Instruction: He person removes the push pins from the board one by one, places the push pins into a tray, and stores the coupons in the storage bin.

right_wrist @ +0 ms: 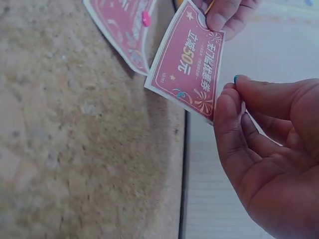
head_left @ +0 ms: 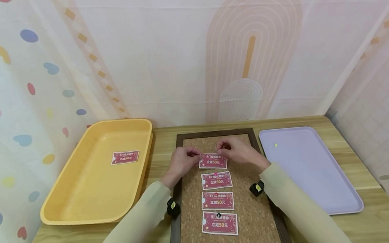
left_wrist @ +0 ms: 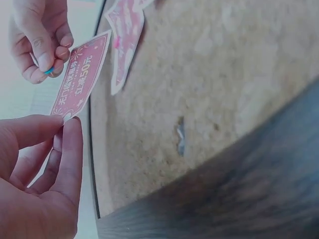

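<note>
My left hand (head_left: 184,162) pinches the left end of a red coupon (head_left: 213,162) between thumb and fingertips, near the top of a framed corkboard (head_left: 257,223). In the left wrist view the coupon tilts away from the cork. Close to its upper right edge, my right hand (head_left: 237,151) pinches a small blue pushpin (right_wrist: 236,78) between thumb and forefinger. Down the board below hang three more coupons in a column: the upper one (head_left: 216,181) and the middle one (head_left: 217,201) bear pinkish-red pins, the lowest (head_left: 219,224) a dark pin.
On the left stands a yellow tray (head_left: 97,190) with one more coupon (head_left: 125,157) inside. To the right lies a shallow lilac tray (head_left: 307,166) holding a yellow-green pushpin (head_left: 276,145). A patterned curtain (head_left: 169,62) hangs behind the wooden table (head_left: 364,182).
</note>
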`<state>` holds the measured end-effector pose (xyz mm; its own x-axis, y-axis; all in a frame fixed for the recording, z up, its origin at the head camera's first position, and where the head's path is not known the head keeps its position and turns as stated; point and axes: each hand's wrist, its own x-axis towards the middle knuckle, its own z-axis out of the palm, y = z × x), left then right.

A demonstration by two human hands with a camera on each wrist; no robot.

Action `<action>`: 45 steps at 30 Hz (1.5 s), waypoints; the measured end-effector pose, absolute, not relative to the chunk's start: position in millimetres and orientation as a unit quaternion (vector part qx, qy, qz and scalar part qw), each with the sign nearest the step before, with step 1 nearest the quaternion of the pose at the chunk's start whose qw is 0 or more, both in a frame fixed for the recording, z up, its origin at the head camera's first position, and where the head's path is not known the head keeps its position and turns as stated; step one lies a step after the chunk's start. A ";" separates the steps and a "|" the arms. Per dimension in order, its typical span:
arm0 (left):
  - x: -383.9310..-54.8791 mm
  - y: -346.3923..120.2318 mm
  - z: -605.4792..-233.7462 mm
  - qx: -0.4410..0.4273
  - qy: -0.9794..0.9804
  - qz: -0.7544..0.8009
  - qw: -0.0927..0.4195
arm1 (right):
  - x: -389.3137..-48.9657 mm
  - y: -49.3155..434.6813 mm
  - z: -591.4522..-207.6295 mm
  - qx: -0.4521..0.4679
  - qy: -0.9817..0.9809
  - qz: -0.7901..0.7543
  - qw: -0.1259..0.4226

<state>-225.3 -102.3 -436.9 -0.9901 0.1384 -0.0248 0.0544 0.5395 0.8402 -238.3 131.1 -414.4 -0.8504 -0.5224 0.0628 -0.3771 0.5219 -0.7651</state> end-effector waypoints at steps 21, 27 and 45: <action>-193.9 -119.7 -403.4 0.045 0.817 0.575 0.025 | -197.7 164.2 -390.1 -0.222 0.862 -0.455 0.025; -186.5 -126.1 -397.0 0.041 0.806 0.591 0.020 | -189.5 174.8 -385.1 -0.212 0.868 -0.449 0.019; -178.0 -166.5 -356.5 0.025 0.797 0.602 -0.050 | -170.9 209.1 -368.5 -0.180 0.880 -0.439 -0.028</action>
